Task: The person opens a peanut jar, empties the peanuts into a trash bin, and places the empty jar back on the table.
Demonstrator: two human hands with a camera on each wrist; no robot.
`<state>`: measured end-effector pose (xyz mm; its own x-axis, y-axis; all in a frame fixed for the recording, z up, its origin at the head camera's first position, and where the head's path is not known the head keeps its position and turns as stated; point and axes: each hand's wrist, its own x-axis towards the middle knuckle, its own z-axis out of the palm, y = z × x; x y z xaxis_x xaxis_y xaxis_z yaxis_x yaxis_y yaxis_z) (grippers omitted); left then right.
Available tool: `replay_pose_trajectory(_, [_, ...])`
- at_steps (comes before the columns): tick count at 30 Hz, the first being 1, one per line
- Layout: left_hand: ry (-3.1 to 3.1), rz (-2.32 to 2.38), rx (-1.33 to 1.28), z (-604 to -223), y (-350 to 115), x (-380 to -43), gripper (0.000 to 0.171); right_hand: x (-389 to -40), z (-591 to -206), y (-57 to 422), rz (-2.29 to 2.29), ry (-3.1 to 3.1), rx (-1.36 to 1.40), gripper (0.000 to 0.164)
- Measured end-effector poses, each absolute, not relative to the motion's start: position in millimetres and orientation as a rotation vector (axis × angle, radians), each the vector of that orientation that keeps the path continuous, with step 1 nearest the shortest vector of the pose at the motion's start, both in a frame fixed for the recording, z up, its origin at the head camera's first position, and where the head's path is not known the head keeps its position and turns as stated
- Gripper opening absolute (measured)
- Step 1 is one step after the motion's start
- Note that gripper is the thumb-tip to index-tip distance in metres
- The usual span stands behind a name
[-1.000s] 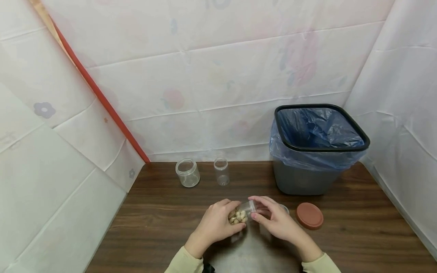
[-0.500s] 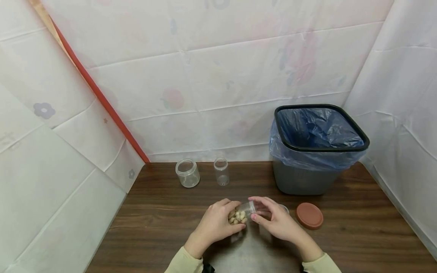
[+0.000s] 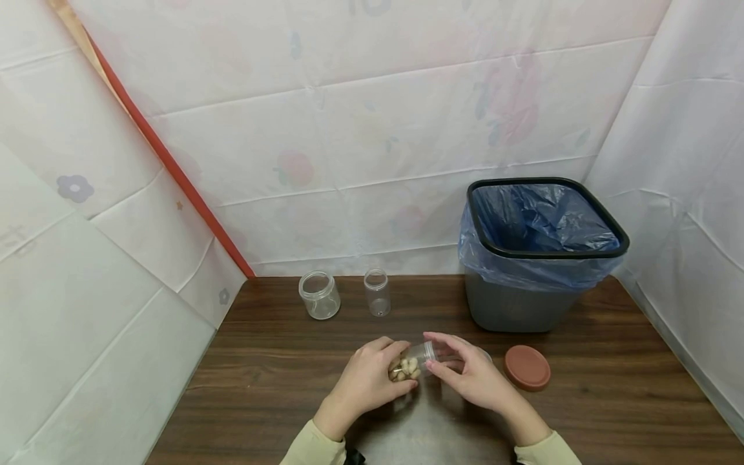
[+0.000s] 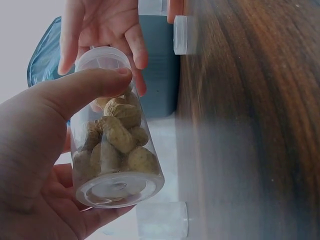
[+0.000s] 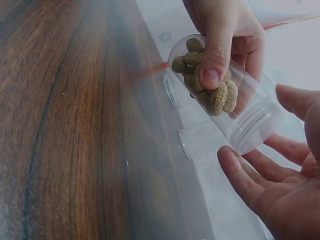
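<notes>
Tilted on its side, a clear plastic jar (image 4: 112, 145) holds several unshelled peanuts (image 5: 220, 97). My left hand (image 3: 372, 378) grips its body, with the thumb across the near side in the left wrist view. The uncapped mouth points toward my right hand (image 3: 473, 374). In the right wrist view, that hand's fingers (image 5: 245, 175) are spread and loosely bent around the rim, thumb on one side, palm facing the opening. The peanuts lie toward the jar's base. Part of a clear round lid-like piece (image 3: 485, 354) shows behind my right hand.
At the back of the wooden table (image 3: 261, 361) stand a wide clear jar (image 3: 320, 297) and a narrower one (image 3: 378, 296). A reddish-brown lid (image 3: 527, 367) lies right of my right hand. Behind it stands a grey bin (image 3: 511, 303) lined with a blue bag (image 3: 540, 216).
The peanuts have shifted slightly inside the jar. Both hands stay almost where they were, the right one moving only a little.
</notes>
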<state>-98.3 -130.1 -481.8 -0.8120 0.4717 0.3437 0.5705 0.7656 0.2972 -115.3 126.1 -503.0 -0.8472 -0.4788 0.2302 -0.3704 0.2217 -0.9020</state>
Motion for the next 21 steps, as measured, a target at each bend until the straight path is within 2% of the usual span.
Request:
replay_pose_trajectory(13, [-2.666, -0.421, -0.821, -480.6, -129.9, -98.2, 0.064, -115.7, -502.8, 117.8, -1.672, 2.484, -0.436, 0.051])
replay_pose_trajectory(21, [-2.584, -0.385, -0.846, -482.3, -130.3, -100.5, 0.066, -111.7, -499.8, 113.6, -1.701, 2.479, -0.320, 0.048])
